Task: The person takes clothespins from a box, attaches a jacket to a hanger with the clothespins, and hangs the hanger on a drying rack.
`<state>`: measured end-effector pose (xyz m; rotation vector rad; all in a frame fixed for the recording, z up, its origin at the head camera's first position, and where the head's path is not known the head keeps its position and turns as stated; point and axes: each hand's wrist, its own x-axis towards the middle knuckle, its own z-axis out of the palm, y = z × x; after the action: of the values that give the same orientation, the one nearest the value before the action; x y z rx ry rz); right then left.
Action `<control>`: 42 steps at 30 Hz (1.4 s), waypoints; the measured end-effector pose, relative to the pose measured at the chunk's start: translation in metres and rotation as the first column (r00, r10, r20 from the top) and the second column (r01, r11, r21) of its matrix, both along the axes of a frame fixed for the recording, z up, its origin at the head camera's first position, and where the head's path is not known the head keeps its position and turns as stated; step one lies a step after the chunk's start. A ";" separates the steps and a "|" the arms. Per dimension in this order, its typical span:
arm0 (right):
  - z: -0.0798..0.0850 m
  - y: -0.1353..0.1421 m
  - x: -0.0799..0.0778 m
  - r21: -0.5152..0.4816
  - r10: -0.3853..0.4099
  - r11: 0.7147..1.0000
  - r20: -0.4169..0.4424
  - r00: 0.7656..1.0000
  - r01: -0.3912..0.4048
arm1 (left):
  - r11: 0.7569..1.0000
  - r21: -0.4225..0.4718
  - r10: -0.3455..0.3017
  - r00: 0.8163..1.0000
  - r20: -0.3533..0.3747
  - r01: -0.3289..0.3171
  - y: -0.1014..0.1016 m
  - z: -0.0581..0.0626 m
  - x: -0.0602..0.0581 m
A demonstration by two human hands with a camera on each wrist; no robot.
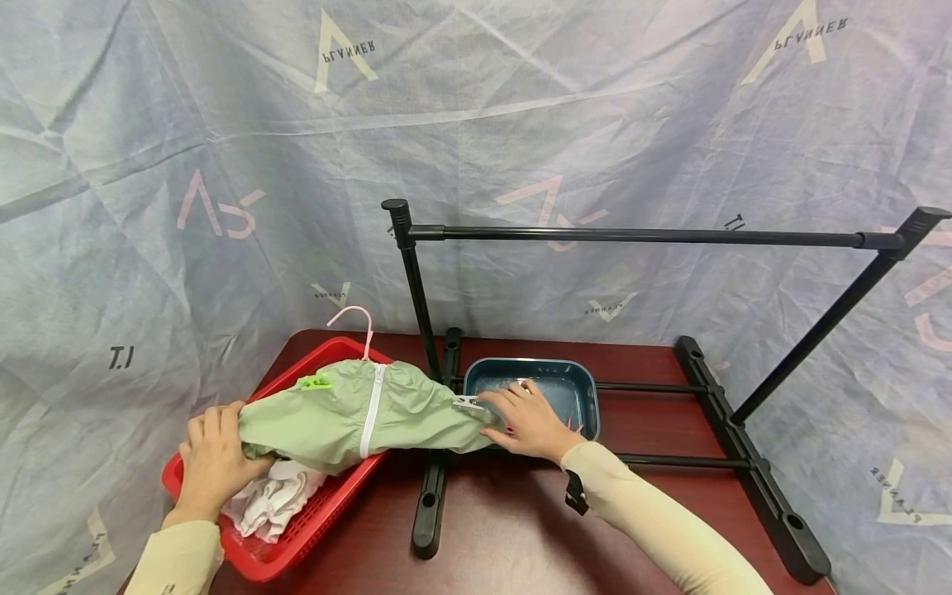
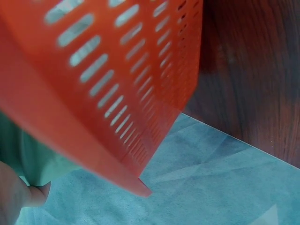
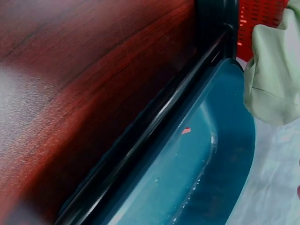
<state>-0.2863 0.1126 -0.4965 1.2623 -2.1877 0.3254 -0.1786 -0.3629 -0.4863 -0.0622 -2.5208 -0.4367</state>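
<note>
A light green jacket (image 1: 312, 426) with a white zipper is spread on a pink hanger (image 1: 357, 312), above a red basket. My left hand (image 1: 211, 454) grips the jacket's left end, the thumb below the cloth; part of that hand shows at the edge of the left wrist view. A bright green clothespin (image 1: 316, 382) sits on the jacket's upper left. At the right end, my right hand (image 1: 528, 420) pinches a white clothespin (image 1: 468, 402) against the fabric. The jacket's end (image 3: 274, 79) hangs by the blue tray in the right wrist view, where my fingers are hardly seen.
The red basket (image 1: 327, 516) holds white cloth (image 1: 271, 500). A dark blue tray (image 1: 592, 397) with water drops and small red clothespins lies between the feet of a black rack (image 1: 632, 236). The rack's left foot (image 1: 426, 521) stands beside the basket on the reddish table (image 1: 506, 529).
</note>
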 end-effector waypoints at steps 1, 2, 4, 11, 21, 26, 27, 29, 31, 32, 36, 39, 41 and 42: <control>0.000 0.001 0.000 -0.006 0.002 1.000 -0.001 1.000 -0.002 | 1.000 0.000 0.000 1.000 0.000 0.000 0.000 0.000 0.000; -0.001 0.002 0.000 -0.010 0.001 1.000 -0.003 1.000 -0.001 | 1.000 0.001 0.001 1.000 0.000 -0.001 0.000 0.000 0.000; -0.001 0.003 0.001 -0.020 0.001 1.000 -0.010 1.000 -0.001 | 1.000 0.005 0.002 1.000 0.003 -0.002 0.000 0.001 -0.001; -0.004 0.008 0.001 -0.065 0.010 0.998 -0.043 0.999 -0.013 | 1.000 0.004 0.001 1.000 0.019 -0.001 0.001 0.004 -0.001; -0.017 0.010 0.001 -0.087 0.012 0.996 -0.061 0.998 -0.018 | 1.000 -0.001 0.000 1.000 0.023 0.000 0.001 0.005 -0.001; -0.025 0.007 0.005 -0.091 -0.010 0.996 -0.063 0.998 0.004 | 1.000 -0.002 -0.002 1.000 0.026 0.002 0.001 0.005 -0.001; -0.026 0.006 0.006 -0.087 -0.019 0.996 -0.062 0.998 0.013 | 1.000 -0.002 -0.002 1.000 0.027 0.002 0.001 0.005 -0.001; -0.029 0.004 0.008 -0.081 -0.039 0.996 -0.065 0.997 0.034 | 1.000 -0.001 -0.001 1.000 0.028 0.001 0.001 0.005 -0.001; -0.031 0.002 0.009 -0.076 -0.062 0.995 -0.056 0.997 0.057 | 1.000 0.000 -0.001 1.000 0.027 0.001 0.002 0.005 -0.001; -0.033 0.001 0.010 -0.074 -0.074 0.995 -0.049 0.996 0.070 | 1.000 0.000 -0.001 1.000 0.026 0.001 0.002 0.005 -0.001; -0.038 -0.003 0.012 -0.068 -0.118 0.991 -0.032 0.992 0.116 | 1.000 0.004 0.000 1.000 0.028 0.000 0.002 0.004 -0.001; -0.042 -0.005 0.013 -0.067 -0.136 0.989 -0.033 0.990 0.134 | 1.000 0.004 0.002 0.999 0.034 -0.002 0.001 0.002 0.000; -0.044 -0.006 0.013 -0.068 -0.145 0.988 -0.041 0.989 0.142 | 1.000 0.003 0.004 0.999 0.040 -0.004 0.001 0.001 0.001; -0.046 -0.006 0.013 -0.067 -0.150 0.987 -0.045 0.988 0.147 | 1.000 0.003 0.004 0.999 0.041 -0.004 0.001 0.000 0.001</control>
<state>-0.2731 0.1061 -0.5420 1.0550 -2.1963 0.2977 -0.1774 -0.3622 -0.4858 -0.0472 -2.5599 -0.4437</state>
